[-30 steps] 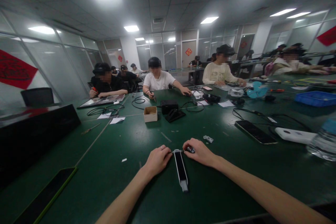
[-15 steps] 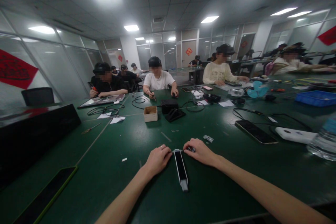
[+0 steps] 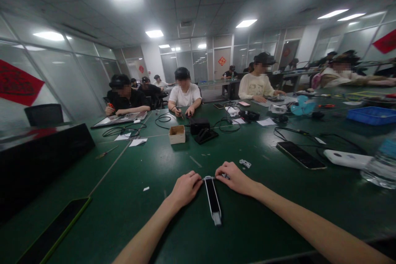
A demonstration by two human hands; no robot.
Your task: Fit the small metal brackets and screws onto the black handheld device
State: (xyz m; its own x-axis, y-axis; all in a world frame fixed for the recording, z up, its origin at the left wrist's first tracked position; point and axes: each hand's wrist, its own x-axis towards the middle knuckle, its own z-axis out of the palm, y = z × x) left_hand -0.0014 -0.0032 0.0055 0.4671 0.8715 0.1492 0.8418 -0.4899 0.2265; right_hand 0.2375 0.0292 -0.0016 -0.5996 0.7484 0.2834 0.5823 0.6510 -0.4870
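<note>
The left hand (image 3: 186,187) has its fingers curled in and nearly closed, the tips just beside the far end of a narrow strip-shaped device (image 3: 212,197) with a white frame and a black face. The right hand (image 3: 234,178) is bent the same way on the other side, thumb and fingertips drawn together. Whether either hand pinches the device or some tiny part at its end, I cannot tell; the fingertips are too small to read.

The device lies flat on the table (image 3: 247,222) between the two hands, which look about equally near to it. Its long axis runs from that far end back toward the person, the grey near end slanting slightly right, so its body lies nearer the person than the fingertips.

A small metal part (image 3: 226,176) shows at the right hand's fingers, partly hidden. Beyond that hand lies a loose grey bracket (image 3: 245,163). Farther out stand an open cardboard box (image 3: 177,138) and, well to the right, a phone (image 3: 300,155).
</note>
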